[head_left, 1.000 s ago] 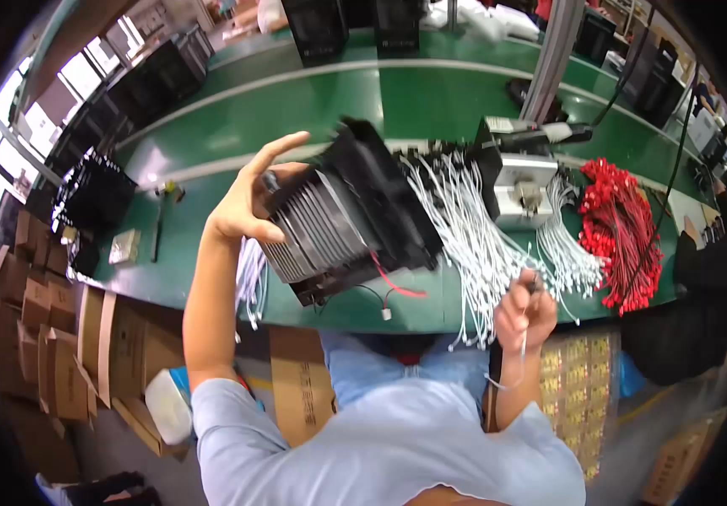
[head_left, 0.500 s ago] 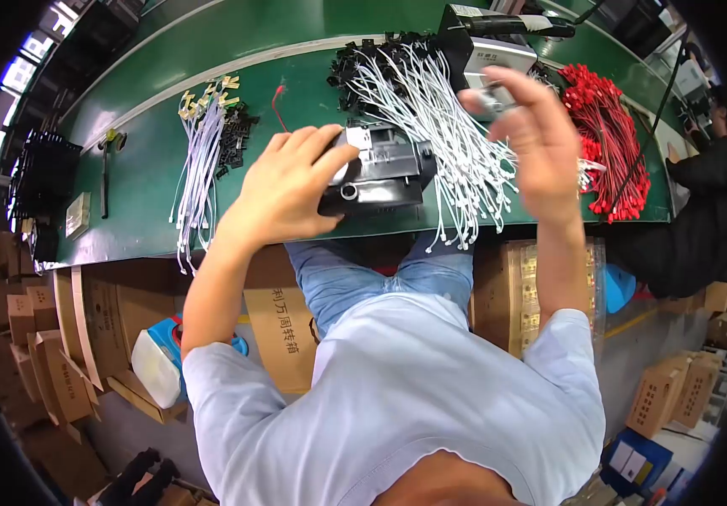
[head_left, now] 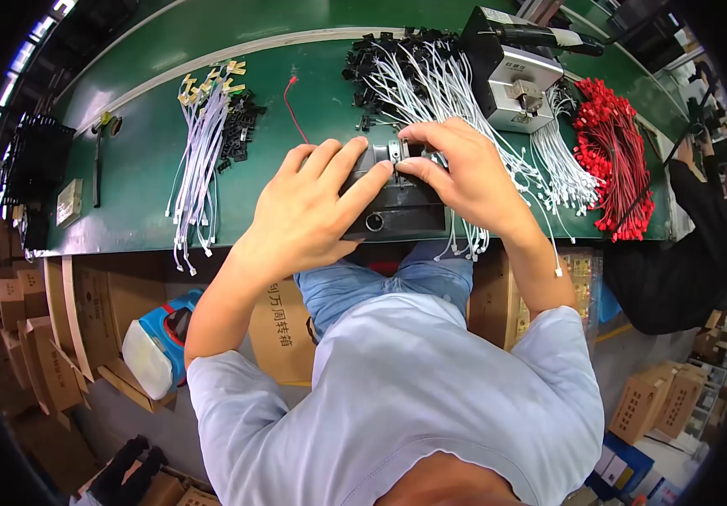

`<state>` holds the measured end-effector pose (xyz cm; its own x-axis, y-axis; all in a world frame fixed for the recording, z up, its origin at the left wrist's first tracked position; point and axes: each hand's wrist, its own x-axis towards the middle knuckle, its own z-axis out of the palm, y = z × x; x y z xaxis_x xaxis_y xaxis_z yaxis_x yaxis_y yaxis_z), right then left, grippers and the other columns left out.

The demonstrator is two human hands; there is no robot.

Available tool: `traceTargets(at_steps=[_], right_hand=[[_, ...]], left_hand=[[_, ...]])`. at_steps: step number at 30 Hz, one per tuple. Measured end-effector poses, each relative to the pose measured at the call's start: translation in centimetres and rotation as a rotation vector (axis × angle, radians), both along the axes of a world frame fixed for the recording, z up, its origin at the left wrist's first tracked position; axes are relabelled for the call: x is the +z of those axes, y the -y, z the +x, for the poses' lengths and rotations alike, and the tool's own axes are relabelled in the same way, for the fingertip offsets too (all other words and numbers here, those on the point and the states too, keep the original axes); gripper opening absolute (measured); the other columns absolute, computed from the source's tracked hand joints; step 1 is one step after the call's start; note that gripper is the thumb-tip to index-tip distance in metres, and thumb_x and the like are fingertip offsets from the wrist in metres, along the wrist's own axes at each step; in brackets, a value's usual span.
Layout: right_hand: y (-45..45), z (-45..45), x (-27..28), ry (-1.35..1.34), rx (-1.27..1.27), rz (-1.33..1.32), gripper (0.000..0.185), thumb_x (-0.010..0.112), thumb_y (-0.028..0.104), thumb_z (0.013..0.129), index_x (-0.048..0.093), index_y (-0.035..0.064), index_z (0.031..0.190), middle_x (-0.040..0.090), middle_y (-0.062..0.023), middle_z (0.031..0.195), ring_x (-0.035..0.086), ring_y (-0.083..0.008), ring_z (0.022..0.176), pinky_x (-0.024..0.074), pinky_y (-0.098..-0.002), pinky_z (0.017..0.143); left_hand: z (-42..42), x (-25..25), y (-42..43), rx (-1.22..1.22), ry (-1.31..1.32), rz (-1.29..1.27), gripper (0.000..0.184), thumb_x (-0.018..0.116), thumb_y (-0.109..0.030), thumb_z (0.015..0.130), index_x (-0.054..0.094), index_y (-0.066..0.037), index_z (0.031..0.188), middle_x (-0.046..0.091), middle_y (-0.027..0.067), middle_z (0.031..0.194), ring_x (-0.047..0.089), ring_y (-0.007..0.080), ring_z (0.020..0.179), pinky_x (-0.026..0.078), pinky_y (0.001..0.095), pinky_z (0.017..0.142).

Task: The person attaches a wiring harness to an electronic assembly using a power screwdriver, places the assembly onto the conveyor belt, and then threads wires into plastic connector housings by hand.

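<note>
A black plastic housing (head_left: 410, 218) lies at the front edge of the green workbench, in front of my body. My left hand (head_left: 308, 201) rests over its left side, fingers bent around it and the thumb side near the front. My right hand (head_left: 464, 173) pinches a small silvery metal part (head_left: 394, 152) at the top of the housing. The left index fingertip touches or nearly touches that part. Fingers partly cover the part, so I cannot tell how it sits in the housing.
White cables (head_left: 431, 88) with black ends lie behind the housing. A boxy silver-and-black device (head_left: 511, 88) stands right of them, a black electric screwdriver (head_left: 540, 36) across its top. Red cables (head_left: 612, 160) are at the right, yellow-tipped white cables (head_left: 199, 160) at the left.
My right hand has come down and left, bringing the small metal part from the air to the housing. My left hand stays on the housing, its index finger now by the part.
</note>
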<state>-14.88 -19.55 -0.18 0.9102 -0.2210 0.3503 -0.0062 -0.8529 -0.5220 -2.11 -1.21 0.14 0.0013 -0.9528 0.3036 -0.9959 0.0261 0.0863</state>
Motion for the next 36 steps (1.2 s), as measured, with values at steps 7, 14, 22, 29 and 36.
traceTargets(at_steps=[7, 14, 22, 29, 36], right_hand=[[-1.3, -0.5, -0.9, 0.063, -0.065, 0.123, 0.030, 0.067, 0.004, 0.076, 0.062, 0.0004, 0.105, 0.063, -0.0134, 0.103, 0.058, -0.0273, 0.097, 0.0429, -0.0336, 0.088], [-1.8, -0.2, -1.7, 0.113, -0.083, 0.343, 0.032, 0.070, 0.003, 0.073, 0.061, -0.0006, 0.104, 0.063, -0.0151, 0.100, 0.059, -0.0275, 0.094, 0.0446, -0.0320, 0.085], [-1.8, 0.1, -1.8, 0.075, -0.135, 0.440, 0.033, 0.070, 0.002, 0.073, 0.062, -0.0006, 0.104, 0.063, -0.0140, 0.097, 0.061, -0.0248, 0.089, 0.0454, -0.0301, 0.081], [-1.7, -0.1, -2.0, 0.066, -0.114, 0.446, 0.033, 0.070, 0.002, 0.072, 0.061, -0.0014, 0.104, 0.064, -0.0141, 0.098, 0.062, -0.0242, 0.089, 0.0461, -0.0305, 0.082], [-1.4, 0.3, -1.8, 0.026, -0.128, 0.488, 0.031, 0.068, 0.002, 0.075, 0.061, -0.0014, 0.105, 0.064, -0.0133, 0.098, 0.062, -0.0209, 0.088, 0.0458, -0.0280, 0.081]], left_hand=[[0.9, 0.4, -1.0, -0.076, -0.181, -0.013, 0.086, 0.081, -0.041, 0.055, 0.048, -0.009, 0.128, 0.046, 0.0180, 0.129, 0.046, 0.0364, 0.115, 0.036, 0.0462, 0.097], [18.5, -2.4, -2.7, 0.430, -0.444, -0.361, 0.014, 0.068, -0.012, 0.075, 0.068, -0.004, 0.086, 0.064, 0.0105, 0.087, 0.061, 0.0269, 0.085, 0.049, 0.0363, 0.071], [34.6, -10.0, 0.6, 0.541, 0.143, -0.123, 0.016, 0.059, -0.013, 0.079, 0.070, -0.013, 0.091, 0.062, 0.0032, 0.108, 0.055, 0.0260, 0.103, 0.043, 0.0437, 0.087], [35.5, -10.7, 3.3, 0.651, 0.379, 0.244, 0.019, 0.058, -0.006, 0.074, 0.066, -0.015, 0.089, 0.066, 0.0011, 0.090, 0.058, 0.0213, 0.095, 0.037, 0.0473, 0.081], [32.1, -4.0, -2.2, 0.559, 0.360, -0.590, 0.016, 0.063, -0.009, 0.076, 0.066, -0.016, 0.090, 0.066, -0.0008, 0.097, 0.059, 0.0188, 0.096, 0.037, 0.0395, 0.080]])
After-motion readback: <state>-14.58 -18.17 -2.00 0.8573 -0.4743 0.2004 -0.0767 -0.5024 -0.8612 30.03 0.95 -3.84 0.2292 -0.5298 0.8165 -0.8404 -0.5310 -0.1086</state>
